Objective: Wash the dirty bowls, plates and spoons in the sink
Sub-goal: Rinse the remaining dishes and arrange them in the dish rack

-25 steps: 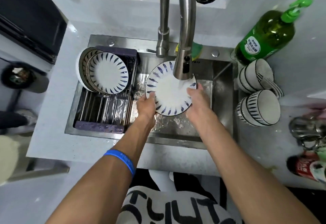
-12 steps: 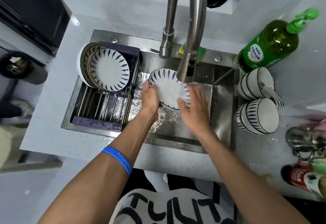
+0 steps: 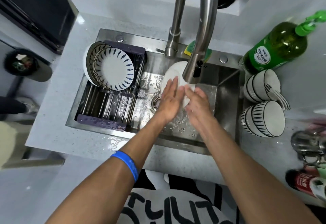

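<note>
Both hands (image 3: 183, 100) flat-fingered, pressing round white glazed plate (image 3: 173, 72) under steel faucet (image 3: 194, 68).

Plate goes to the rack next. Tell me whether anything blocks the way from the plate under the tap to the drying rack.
Nothing visible does. The plate sits between both hands under the faucet; the rack lies directly left, its front slots bare behind the stacked plates.
</note>
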### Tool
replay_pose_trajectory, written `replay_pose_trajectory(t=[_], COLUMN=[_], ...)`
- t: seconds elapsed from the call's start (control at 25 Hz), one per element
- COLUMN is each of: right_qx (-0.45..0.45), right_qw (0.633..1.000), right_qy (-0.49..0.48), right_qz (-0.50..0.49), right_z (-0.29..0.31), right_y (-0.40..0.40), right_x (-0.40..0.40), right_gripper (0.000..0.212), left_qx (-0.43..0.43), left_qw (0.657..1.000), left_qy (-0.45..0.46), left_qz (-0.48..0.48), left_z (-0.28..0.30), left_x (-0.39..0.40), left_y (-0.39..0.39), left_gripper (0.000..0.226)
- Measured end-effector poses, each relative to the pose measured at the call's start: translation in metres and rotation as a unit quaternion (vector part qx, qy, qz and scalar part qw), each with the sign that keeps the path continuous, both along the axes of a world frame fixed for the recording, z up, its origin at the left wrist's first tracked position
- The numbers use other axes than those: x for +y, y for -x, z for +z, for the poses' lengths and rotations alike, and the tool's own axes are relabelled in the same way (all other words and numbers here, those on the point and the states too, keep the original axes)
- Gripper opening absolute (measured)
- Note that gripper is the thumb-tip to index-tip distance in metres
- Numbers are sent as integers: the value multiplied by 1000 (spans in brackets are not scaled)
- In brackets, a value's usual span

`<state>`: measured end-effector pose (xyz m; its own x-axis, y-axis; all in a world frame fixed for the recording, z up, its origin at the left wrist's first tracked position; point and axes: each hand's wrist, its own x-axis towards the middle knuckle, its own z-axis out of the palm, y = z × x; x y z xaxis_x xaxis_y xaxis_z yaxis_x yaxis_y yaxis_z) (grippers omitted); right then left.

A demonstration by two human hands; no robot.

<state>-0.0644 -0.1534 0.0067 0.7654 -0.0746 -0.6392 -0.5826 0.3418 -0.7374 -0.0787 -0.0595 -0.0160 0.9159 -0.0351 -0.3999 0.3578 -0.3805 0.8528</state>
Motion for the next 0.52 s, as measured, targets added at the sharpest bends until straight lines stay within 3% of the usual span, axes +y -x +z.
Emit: replay_pose_trajectory(t=[0.12,0.24,0.4,0.52], right_qx=[61,72,76,18], right_qw=[995,992,995,997], right_qy=[-75,-99,-53,34], right_qz=[-30,-1,34,73], right_z=[9,14,21,31], right_y=[3,7,7,6], right_x=[-6,-13,17,65], right_gripper=[11,23,20,13], left_qx=[-30,23,75,96], left_qw=[991,988,982,948], left_qy=[-110,-156,-25,96], left_qz=[-66,8,174,287], left_z=[-5,-13,-11,-1], left_x=[-7,2,38,85], left_y=[-12,-41,-27,-11], left_gripper=[57,67,56,40])
